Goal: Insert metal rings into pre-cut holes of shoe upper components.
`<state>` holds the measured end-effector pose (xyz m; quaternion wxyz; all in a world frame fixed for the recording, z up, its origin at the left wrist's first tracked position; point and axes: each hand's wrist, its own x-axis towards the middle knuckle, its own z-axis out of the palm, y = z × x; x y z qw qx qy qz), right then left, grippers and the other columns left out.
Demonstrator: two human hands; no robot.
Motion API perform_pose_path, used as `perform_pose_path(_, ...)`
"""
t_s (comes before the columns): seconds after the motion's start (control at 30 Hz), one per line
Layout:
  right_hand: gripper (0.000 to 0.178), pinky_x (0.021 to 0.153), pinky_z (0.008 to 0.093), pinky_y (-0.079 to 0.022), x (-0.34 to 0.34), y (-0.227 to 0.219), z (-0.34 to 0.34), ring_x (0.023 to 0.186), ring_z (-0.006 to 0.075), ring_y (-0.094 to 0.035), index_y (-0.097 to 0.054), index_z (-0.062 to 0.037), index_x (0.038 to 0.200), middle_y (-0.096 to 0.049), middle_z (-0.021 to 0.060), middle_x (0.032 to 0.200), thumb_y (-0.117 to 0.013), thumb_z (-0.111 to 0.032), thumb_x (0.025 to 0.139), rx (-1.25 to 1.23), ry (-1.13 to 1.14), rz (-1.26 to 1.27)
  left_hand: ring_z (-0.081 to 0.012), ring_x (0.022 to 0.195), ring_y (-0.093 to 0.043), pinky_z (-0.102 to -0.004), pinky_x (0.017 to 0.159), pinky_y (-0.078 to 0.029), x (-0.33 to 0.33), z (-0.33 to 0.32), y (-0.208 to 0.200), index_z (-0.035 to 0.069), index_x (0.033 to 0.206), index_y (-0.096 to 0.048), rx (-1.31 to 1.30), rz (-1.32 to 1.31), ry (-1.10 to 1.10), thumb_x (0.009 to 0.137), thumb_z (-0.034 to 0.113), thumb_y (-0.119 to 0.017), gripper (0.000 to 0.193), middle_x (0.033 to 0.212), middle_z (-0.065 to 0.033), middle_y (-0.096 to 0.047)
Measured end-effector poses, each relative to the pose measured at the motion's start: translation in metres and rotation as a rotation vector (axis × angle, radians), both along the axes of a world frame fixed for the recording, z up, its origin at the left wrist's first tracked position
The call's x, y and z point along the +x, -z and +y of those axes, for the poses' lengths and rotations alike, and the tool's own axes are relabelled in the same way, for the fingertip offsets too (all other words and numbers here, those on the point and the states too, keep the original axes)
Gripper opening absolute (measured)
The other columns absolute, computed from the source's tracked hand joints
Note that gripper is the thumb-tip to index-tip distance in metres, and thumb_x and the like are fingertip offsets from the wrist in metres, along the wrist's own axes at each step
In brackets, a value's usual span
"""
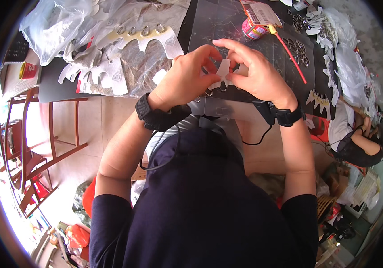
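Above the table's near edge, both my hands pinch a small white piece of sheet material (223, 68) with a narrow upright tab. My left hand (184, 76) has thumb and fingers closed on its left side. On the other side, my right hand (258, 73) grips it between thumb and fingers, the index finger arching over. Metal rings (209, 92) show at the lower edge of the piece, partly hidden by the fingers. To the left lies a white scalloped strip (169, 43) with a yellowish band and several metal rings along it.
More white cut pieces (115, 76) and clear plastic bags (57, 31) cover the left of the table. A round tub (254, 29) with a red-handled brush (294, 61) stands at the back, near loose metal rings (295, 52). Another person (365, 140) sits at right; a wooden chair (48, 129) stands at left.
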<state>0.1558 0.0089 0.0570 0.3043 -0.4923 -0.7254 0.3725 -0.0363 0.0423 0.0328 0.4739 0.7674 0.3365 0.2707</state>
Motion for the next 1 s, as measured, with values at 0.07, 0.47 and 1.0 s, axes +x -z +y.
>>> perform_pose_path(0.07,0.059,0.067,0.0255,-0.046,0.001,-0.008,0.002,0.069,0.0117,-0.054,-0.047,-0.0077,0.125,-0.055,0.0045,0.071,-0.06,0.007,0.07,0.014,-0.04,-0.005,-0.0131,0.077,-0.06,-0.0277,0.073,-0.045,0.001,0.004,-0.003,0.006,0.103,-0.051,-0.255,-0.109,0.058,0.073,0.003,-0.068,0.034,0.082,-0.0052,-0.062)
perform_pose_path(0.47,0.054,0.098,0.0277,-0.033,0.005,-0.005,0.005,0.116,0.0149,-0.042,-0.035,-0.0027,0.135,-0.046,0.0096,0.127,-0.057,-0.025,0.091,-0.041,0.082,0.576,-0.0053,0.073,-0.053,-0.0178,0.063,-0.041,-0.014,-0.012,-0.011,0.006,0.098,-0.046,-0.649,-0.633,-0.062,0.079,-0.003,-0.064,0.027,0.081,0.0007,-0.056)
perform_pose_path(1.0,0.03,0.072,0.0215,-0.046,-0.036,-0.012,-0.027,0.084,0.0066,-0.055,-0.047,0.0012,0.117,-0.058,0.0043,0.095,-0.053,0.002,0.087,-0.321,0.196,0.525,-0.0099,0.076,-0.058,-0.0213,0.067,-0.045,-0.018,-0.012,-0.017,-0.001,0.108,-0.049,-0.776,-0.542,-0.149,0.081,0.008,-0.067,0.034,0.086,-0.0062,-0.062)
